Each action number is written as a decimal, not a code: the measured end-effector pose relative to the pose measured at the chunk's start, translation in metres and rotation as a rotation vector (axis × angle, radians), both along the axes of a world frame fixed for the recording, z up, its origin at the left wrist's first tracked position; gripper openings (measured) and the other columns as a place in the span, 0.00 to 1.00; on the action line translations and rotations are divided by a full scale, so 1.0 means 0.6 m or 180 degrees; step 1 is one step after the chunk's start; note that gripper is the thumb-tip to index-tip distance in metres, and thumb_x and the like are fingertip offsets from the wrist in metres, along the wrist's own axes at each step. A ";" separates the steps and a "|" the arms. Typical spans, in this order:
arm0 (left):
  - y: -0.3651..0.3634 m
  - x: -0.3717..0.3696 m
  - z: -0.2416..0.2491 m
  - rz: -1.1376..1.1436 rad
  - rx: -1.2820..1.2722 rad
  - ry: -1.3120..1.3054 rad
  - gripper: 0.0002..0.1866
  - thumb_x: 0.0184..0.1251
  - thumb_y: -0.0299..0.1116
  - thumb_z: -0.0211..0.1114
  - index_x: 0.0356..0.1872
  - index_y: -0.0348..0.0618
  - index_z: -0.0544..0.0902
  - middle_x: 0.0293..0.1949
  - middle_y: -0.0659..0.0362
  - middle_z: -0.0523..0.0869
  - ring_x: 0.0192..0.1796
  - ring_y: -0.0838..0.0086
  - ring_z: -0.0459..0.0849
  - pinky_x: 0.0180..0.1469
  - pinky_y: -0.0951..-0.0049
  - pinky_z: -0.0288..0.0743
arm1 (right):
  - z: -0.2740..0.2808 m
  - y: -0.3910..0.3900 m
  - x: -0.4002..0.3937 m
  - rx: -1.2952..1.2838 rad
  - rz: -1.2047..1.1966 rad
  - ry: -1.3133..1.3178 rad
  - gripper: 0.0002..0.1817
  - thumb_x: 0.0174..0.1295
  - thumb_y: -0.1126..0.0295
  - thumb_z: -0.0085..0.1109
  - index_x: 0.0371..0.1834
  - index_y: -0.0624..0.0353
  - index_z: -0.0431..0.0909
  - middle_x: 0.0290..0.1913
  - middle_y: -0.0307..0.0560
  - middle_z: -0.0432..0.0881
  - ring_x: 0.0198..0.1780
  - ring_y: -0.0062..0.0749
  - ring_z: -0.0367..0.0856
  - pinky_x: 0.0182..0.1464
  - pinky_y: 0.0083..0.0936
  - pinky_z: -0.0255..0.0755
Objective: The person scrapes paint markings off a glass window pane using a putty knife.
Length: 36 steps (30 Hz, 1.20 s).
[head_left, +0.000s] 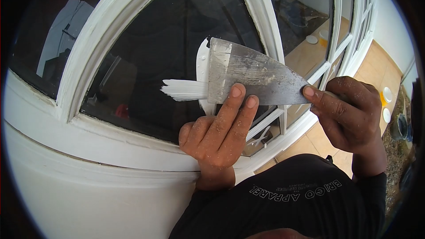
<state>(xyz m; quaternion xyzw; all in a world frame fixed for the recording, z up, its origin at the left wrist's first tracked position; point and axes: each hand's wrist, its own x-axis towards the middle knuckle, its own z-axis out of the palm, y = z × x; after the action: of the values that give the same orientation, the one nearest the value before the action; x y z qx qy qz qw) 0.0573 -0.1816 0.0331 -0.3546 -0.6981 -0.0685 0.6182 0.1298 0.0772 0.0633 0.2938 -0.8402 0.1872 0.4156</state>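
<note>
A broad putty knife (254,71) is held flat across the view, its metal blade scuffed and crusted with whitish residue along the wide left edge. My right hand (349,113) pinches its narrow end, thumb on top. Two fingers of my left hand (214,137) press on the blade's lower edge, with the others curled and the thumb hidden. From under the wide edge sticks a white, bristle-like fan (183,90) with a ragged left end. Behind it shows a curved white piece (202,64) with a dark tip; what carries these is hidden by the blade.
A white arched window frame (95,31) with dark glass panes (146,62) stands right behind my hands. Below it runs a white wall ledge (133,150). At right, a yellow-and-white container (386,96) and a white lid (386,115) rest on the tiled floor (305,148).
</note>
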 end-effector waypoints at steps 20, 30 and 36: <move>-0.001 -0.007 -0.001 -0.0058 -0.0007 0.0195 0.13 0.62 0.28 0.71 0.45 0.60 0.93 0.49 0.69 0.94 0.20 0.86 0.67 0.24 0.84 0.53 | 0.007 -0.002 -0.007 0.0057 -0.0038 0.0024 0.25 0.49 0.76 0.74 0.55 0.54 0.88 0.27 0.44 0.77 0.23 0.28 0.78 0.24 0.25 0.70; -0.009 0.000 0.003 -0.0118 -0.0409 0.0031 0.11 0.65 0.34 0.73 0.47 0.47 0.92 0.49 0.53 0.93 0.20 0.80 0.75 0.23 0.79 0.59 | -0.016 0.001 0.006 0.0032 -0.0137 0.0049 0.25 0.49 0.76 0.74 0.54 0.54 0.89 0.28 0.44 0.77 0.23 0.27 0.77 0.24 0.25 0.70; -0.002 -0.002 0.000 -0.0152 -0.0083 0.0034 0.11 0.63 0.31 0.72 0.44 0.61 0.93 0.47 0.73 0.94 0.20 0.86 0.65 0.26 0.84 0.52 | -0.021 -0.005 0.010 -0.0127 -0.0132 -0.0090 0.26 0.47 0.77 0.74 0.55 0.54 0.89 0.28 0.44 0.78 0.22 0.28 0.77 0.24 0.25 0.70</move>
<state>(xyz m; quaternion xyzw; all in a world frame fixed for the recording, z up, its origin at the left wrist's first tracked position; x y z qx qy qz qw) 0.0561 -0.1827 0.0329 -0.3796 -0.6870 -0.0723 0.6154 0.1358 0.0745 0.0508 0.2653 -0.8480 0.1994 0.4132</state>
